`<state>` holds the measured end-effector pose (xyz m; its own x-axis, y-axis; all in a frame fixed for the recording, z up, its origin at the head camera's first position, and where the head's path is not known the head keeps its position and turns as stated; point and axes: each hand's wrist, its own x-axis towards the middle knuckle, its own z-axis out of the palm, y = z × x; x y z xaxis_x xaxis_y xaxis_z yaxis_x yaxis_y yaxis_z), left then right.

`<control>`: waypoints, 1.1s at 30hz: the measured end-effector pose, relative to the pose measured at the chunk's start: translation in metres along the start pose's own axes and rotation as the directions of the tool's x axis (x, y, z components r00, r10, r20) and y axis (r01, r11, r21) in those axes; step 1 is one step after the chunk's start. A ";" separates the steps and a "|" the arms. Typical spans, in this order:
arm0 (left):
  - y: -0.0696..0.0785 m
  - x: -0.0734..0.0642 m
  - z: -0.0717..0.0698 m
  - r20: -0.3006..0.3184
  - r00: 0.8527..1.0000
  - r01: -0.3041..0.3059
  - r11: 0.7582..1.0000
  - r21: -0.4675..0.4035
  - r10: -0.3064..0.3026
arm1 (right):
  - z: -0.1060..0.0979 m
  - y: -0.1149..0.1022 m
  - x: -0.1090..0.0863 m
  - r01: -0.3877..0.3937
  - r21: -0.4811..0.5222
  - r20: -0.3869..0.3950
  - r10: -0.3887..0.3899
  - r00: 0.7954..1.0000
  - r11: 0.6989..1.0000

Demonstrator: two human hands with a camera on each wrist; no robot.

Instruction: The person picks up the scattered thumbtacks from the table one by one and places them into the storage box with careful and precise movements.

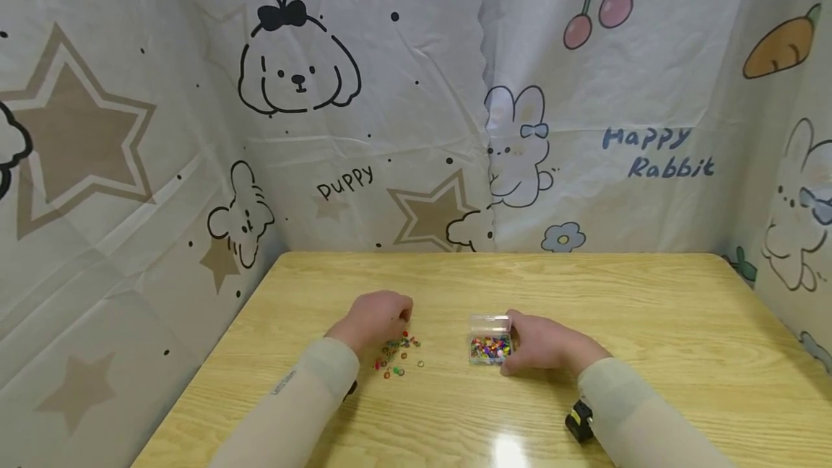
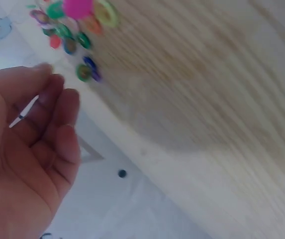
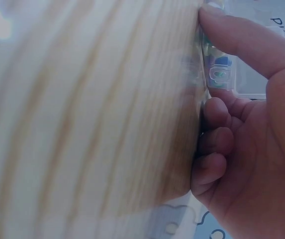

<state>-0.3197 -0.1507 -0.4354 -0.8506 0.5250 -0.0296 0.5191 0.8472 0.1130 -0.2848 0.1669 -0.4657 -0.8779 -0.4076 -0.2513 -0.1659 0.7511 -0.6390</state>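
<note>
My left hand (image 1: 382, 315) is just beyond a scatter of loose, colourful beads (image 1: 396, 370) on the table. In the left wrist view its thumb and forefinger tips come together, the other fingers loosely curled; whether a bead is between them is too small to tell. Beside those fingertips lie several beads, among them a bright pink one (image 2: 77, 7). My right hand (image 1: 538, 341) grips the right side of a small clear plastic box (image 1: 487, 362), thumb at the front, fingers behind. Its lid (image 1: 490, 322) stands open at the back, and many mixed beads fill the box.
The wooden table (image 1: 585, 280) has its far edge against a printed cloth backdrop (image 1: 390, 128), which also hangs at both sides. A black device (image 1: 578, 421) is at the right wrist. Light glares off the table's near part.
</note>
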 end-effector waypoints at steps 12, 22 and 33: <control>0.069 0.008 0.006 -0.014 0.907 -0.420 0.906 0.058 0.422 | 0.000 -0.001 -0.001 0.006 -0.014 -0.001 -0.006 1.000 1.000; 0.095 0.018 0.022 -0.083 0.902 -0.397 0.889 0.230 0.424 | 0.001 -0.001 -0.001 0.012 -0.023 0.003 -0.012 1.000 1.000; 0.101 0.017 0.025 -0.048 0.922 -0.364 0.902 0.230 0.384 | 0.000 0.000 -0.001 0.001 -0.013 0.009 -0.001 1.000 1.000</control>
<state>-0.2794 -0.0544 -0.4488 -0.5889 0.8057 0.0639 0.7974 0.5921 -0.1162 -0.2837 0.1677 -0.4653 -0.8737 -0.4130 -0.2570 -0.1730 0.7575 -0.6295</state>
